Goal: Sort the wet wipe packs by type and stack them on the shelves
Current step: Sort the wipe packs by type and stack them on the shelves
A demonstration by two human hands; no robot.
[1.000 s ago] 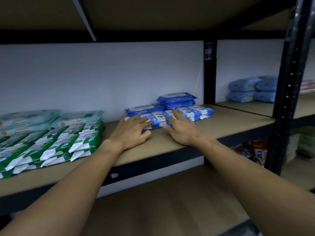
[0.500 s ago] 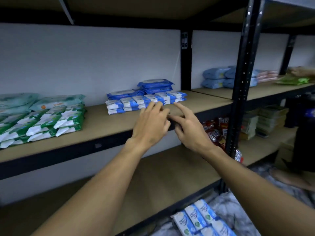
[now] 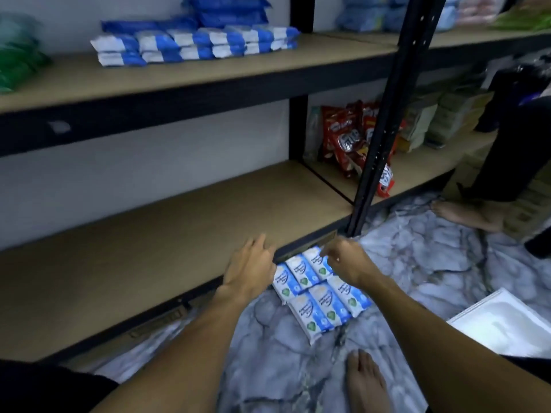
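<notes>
Six blue-and-white packs (image 3: 325, 305) lie flat on the marbled floor (image 3: 432, 263), in two rows of three, just in front of the lower shelf (image 3: 167, 234). The left hand (image 3: 250, 268) hovers at that shelf's near edge, beside the far-left pack, its fingers (image 3: 262, 242) loosely extended and holding nothing. The right hand (image 3: 348, 262) is over the far-right pack, fingers (image 3: 328, 252) curled downward at its far end; I cannot tell whether they grip the pack or only touch it.

On the upper shelf (image 3: 208, 73), more blue-and-white packs (image 3: 193, 44) sit in a row two high, with darker blue packs (image 3: 226, 10) behind them and green packs (image 3: 18, 64) well apart at the far left. A black post (image 3: 387, 114) stands at the right, with red bags (image 3: 346, 135) behind it. A bare foot (image 3: 366, 380) rests on the floor near the packs, and a white tray (image 3: 507, 323) lies to the right.
</notes>
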